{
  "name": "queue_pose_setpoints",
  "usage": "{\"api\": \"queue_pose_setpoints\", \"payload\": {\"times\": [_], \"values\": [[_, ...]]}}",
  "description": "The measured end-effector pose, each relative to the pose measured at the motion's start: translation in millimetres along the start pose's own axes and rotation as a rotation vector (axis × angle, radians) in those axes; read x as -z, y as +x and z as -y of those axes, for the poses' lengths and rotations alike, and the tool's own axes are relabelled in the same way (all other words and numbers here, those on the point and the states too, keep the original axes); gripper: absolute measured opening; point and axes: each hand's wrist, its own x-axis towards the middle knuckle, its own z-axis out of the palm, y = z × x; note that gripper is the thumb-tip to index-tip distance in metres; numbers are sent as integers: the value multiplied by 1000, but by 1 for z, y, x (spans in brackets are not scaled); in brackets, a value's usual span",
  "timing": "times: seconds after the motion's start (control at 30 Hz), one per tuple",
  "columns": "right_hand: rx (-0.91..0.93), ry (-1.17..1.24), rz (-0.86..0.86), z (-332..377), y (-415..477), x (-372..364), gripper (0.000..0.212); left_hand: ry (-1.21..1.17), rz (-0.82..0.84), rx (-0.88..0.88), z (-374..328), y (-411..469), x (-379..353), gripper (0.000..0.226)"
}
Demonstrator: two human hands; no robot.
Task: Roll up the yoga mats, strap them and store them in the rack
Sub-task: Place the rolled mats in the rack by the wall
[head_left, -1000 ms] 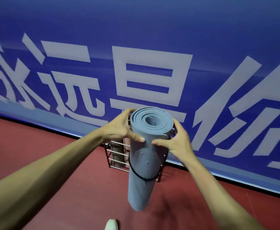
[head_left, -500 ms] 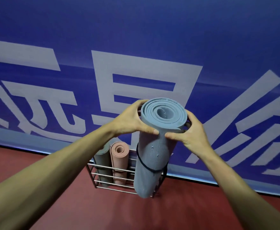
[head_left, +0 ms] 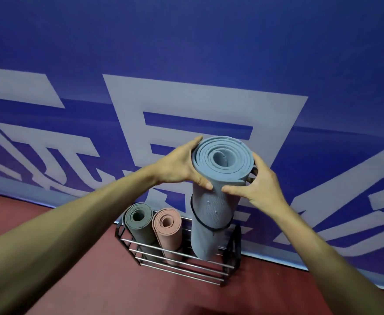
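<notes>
left hand (head_left: 177,165) gripping, arm extended | right hand (head_left: 260,186) gripping, arm extended

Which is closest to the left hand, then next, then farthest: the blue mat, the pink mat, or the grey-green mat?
1. Blue-grey rolled mat: held upright by the left hand near its top.
2. Pink rolled mat: standing in the rack, below the hand.
3. Grey-green rolled mat: at the rack's left end.

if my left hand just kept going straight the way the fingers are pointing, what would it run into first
Your left hand is already wrapped around the top of the blue-grey rolled mat, fingers pointing right across it, so the mat itself is first. Past it, probably your right hand on the other side, though depth is unclear.
</notes>
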Motion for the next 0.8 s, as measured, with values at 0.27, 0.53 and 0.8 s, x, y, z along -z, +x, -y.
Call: {"api": "queue_pose_setpoints", "payload": {"times": [0.27,0.53,0.8], "values": [[-34,-115,150,-41,33,-23,103,26,10,69,62,27,2,113],[-175,-168,250,-96,38,-68,109,71,147,130,146,35,-11,115],[-346,-212,233,-165,23,-132,118,219,250,204,233,46,-30,116]]}}
